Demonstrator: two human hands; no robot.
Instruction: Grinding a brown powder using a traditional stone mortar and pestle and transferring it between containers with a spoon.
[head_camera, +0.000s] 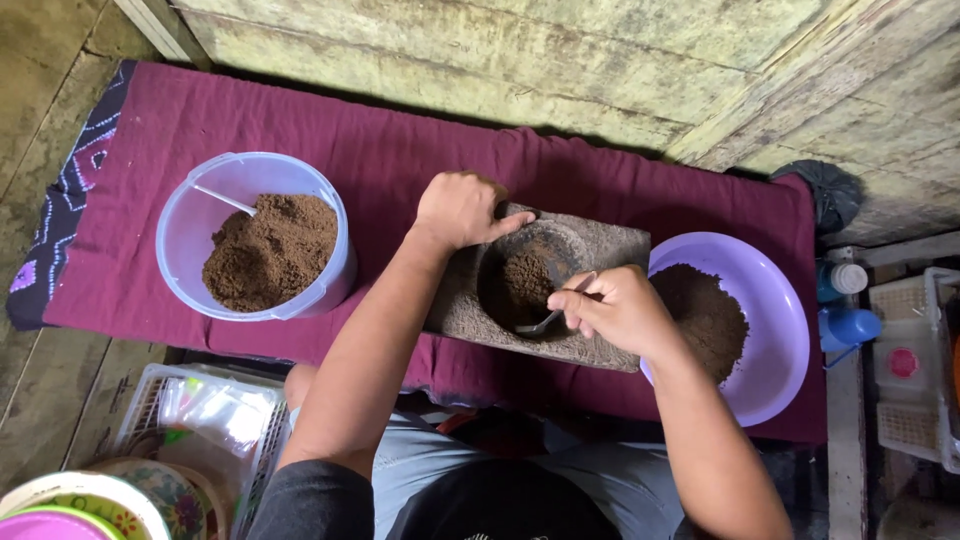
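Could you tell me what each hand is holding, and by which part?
The right hand holds a metal spoon by its handle, bowl in the stone mortar. The left hand grips the mortar's far rim.

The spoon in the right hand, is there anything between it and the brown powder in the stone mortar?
Nothing visible. The right hand holds the spoon with its bowl already down inside the stone mortar, at the brown powder. The left hand grips the mortar's far rim, off to the side.
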